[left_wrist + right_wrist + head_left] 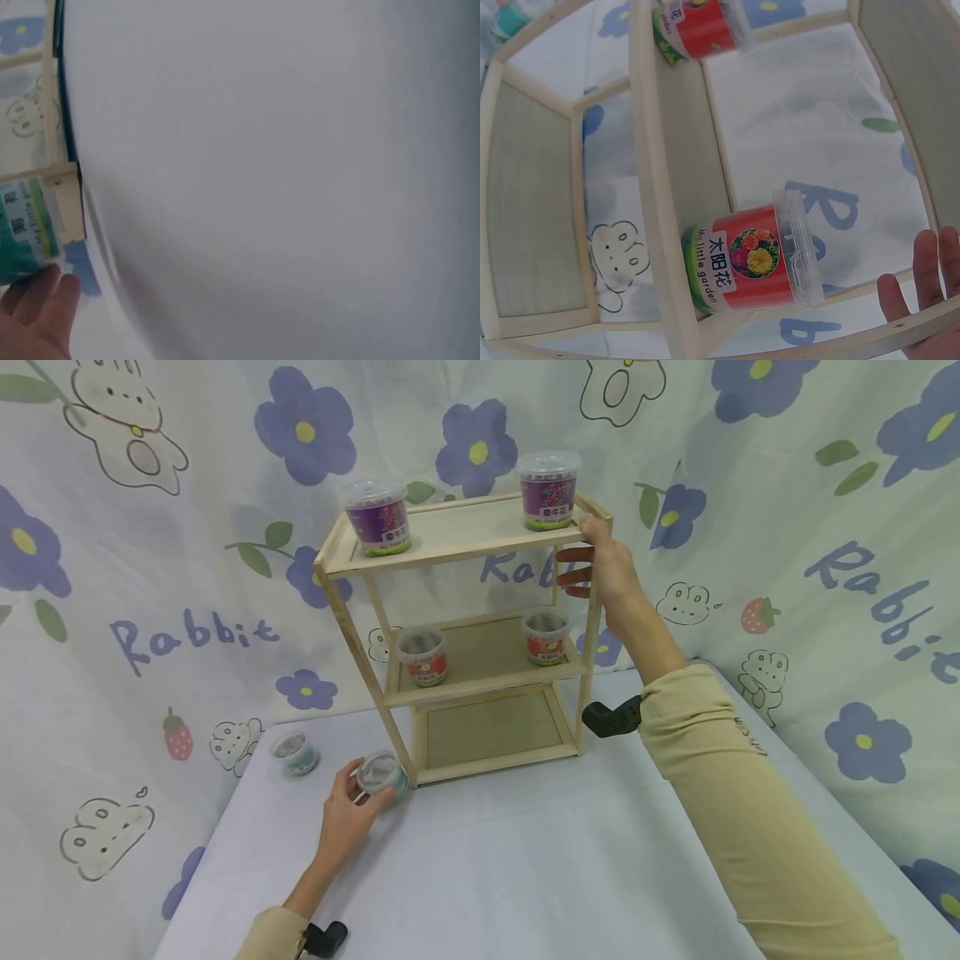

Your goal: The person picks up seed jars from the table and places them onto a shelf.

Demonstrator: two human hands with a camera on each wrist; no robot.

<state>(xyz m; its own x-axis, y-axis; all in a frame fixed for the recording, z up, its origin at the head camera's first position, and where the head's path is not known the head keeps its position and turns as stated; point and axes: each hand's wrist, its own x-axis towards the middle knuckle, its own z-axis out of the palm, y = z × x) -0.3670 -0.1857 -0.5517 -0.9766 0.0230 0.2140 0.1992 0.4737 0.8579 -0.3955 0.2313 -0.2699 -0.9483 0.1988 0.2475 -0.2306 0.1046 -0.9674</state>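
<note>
My left hand [348,814] holds a small clear-lidded plastic cup [382,772] with a teal label, low beside the front left foot of a three-tier wooden shelf [480,692]. In the left wrist view, the fingers touch the base of that teal cup [26,225]. High on the other side, my right hand [615,568] grips the shelf's right end, thumb at the top edge and fingers past the post. Two purple-labelled cups, one left [378,518] and one right [549,493], stand on the top tier. Two red-labelled cups, left [422,656] and right [545,637], occupy the middle tier.
Another teal-labelled cup [295,753] stands on the white-covered table [525,860], left of the shelf. A patterned cloth [202,568] with rabbits and flowers hangs close behind. The bottom tier [491,727] has no cup on it.
</note>
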